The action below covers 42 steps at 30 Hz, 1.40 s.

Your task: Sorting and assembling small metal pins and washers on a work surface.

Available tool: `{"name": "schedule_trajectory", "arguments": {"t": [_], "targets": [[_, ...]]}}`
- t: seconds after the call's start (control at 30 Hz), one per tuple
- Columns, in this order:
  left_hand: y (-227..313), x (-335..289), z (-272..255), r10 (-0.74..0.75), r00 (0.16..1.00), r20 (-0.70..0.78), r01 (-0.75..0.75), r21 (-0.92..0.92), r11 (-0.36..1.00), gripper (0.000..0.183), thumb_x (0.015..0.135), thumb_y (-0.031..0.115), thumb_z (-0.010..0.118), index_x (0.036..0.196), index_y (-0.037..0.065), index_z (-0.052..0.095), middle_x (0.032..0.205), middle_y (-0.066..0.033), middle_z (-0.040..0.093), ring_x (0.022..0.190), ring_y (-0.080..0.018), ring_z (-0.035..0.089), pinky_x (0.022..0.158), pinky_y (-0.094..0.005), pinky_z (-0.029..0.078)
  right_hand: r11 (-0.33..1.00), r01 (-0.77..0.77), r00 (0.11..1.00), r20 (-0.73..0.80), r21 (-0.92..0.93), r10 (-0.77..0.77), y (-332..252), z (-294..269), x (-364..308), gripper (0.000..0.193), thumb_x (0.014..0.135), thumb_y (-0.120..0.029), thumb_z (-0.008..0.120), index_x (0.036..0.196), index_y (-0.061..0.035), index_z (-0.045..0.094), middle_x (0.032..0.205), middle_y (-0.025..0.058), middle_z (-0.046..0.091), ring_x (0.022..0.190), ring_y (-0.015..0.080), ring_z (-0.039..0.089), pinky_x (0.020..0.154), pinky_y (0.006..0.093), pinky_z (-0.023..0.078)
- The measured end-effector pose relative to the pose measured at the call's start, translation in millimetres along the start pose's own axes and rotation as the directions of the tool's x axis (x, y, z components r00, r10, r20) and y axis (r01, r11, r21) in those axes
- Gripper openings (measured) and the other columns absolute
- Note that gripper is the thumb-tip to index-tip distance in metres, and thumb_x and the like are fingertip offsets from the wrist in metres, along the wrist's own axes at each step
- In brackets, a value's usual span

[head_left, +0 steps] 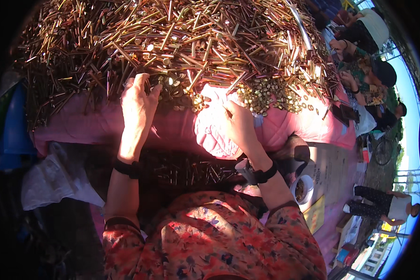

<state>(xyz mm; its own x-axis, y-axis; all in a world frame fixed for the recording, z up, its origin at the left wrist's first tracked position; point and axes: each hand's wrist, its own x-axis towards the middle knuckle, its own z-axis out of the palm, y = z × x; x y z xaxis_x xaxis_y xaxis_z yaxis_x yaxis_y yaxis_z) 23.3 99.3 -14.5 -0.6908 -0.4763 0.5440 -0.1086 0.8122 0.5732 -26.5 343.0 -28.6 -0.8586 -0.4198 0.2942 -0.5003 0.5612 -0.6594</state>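
Observation:
A big heap of thin copper-coloured metal tubes (186,42) covers the table before me. My left hand (139,105) reaches to the heap's near edge, fingers bent, thumb and forefinger apart, with nothing visible between them. Beside its thumb lie small round gold-coloured caps (172,86). My right hand (240,123) is closed in a pinch above the sunlit pink cloth (214,135); what its fingertips hold, if anything, is too bright and small to make out. More small gold-coloured pieces (256,95) lie just beyond it.
Padded pink cloth edges the table. A white plastic bag (51,179) hangs at the left, near something blue (16,126). Loose tubes (196,170) lie below the table edge. A white bowl (303,189) stands at the right. Several people sit along the right; another person (382,203) stands farther off.

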Motion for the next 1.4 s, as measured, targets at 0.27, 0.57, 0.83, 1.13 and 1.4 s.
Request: {"name": "schedule_trajectory", "arguments": {"t": [0.27,0.57,0.83,1.13,1.4], "targets": [[3,4,-5,0.109,0.982,-0.156,-0.11,0.004,0.994,0.018,0.073,0.006,0.066,0.09,0.003,0.067,0.083,-0.0113,0.065,0.073,-0.0256,0.064,0.067,-0.0308,0.051,0.989,-0.016,1.0,0.004,0.148,0.015,-9,3,5,0.008,0.08,-0.009,0.06,0.085,-0.0021,0.059,0.071,0.0156,0.061,0.061,0.0308,0.06,0.056,0.0342,0.046],[6,11,11,0.125,0.984,-0.127,-0.139,-0.109,0.984,0.014,0.078,0.004,0.066,0.092,0.005,0.066,0.086,-0.0098,0.06,0.073,-0.0247,0.062,0.064,-0.0322,0.05,0.998,0.027,0.999,0.033,-0.063,-0.025,-8,20,25,0.02,0.083,-0.022,0.06,0.1,-0.0122,0.063,0.097,0.0115,0.064,0.082,0.0302,0.063,0.071,0.0399,0.05],[12,20,-2,0.197,0.905,-0.378,-0.25,-0.095,0.964,0.018,0.077,0.006,0.072,0.094,0.005,0.064,0.087,-0.0066,0.064,0.079,-0.0187,0.062,0.068,-0.0276,0.049,0.99,0.084,0.996,0.002,-0.11,-0.085,-14,21,21,0.03,0.077,-0.015,0.066,0.106,-0.0098,0.064,0.099,0.0086,0.065,0.087,0.0273,0.062,0.076,0.0366,0.05],[13,3,-5,-0.289,0.871,0.398,0.468,-0.85,0.24,0.03,0.095,0.024,0.053,0.117,0.004,0.058,0.07,0.0042,0.05,0.05,-0.002,0.042,0.042,-0.0166,0.032,0.936,0.261,0.965,0.058,-0.237,-0.255,-21,33,20,0.022,0.07,-0.016,0.068,0.09,-0.0066,0.065,0.102,0.0107,0.055,0.088,0.0293,0.058,0.077,0.0407,0.047],[6,-23,-12,-0.291,0.644,0.708,0.762,-0.629,0.154,0.024,0.09,0.012,0.056,0.111,0.0,0.062,0.076,-0.0013,0.059,0.066,-0.009,0.056,0.056,-0.0196,0.045,0.932,0.063,0.997,0.069,-0.356,-0.04,-33,45,35,0.018,0.072,-0.023,0.065,0.082,-0.0084,0.065,0.09,0.0099,0.057,0.087,0.0292,0.058,0.074,0.041,0.046]]}}
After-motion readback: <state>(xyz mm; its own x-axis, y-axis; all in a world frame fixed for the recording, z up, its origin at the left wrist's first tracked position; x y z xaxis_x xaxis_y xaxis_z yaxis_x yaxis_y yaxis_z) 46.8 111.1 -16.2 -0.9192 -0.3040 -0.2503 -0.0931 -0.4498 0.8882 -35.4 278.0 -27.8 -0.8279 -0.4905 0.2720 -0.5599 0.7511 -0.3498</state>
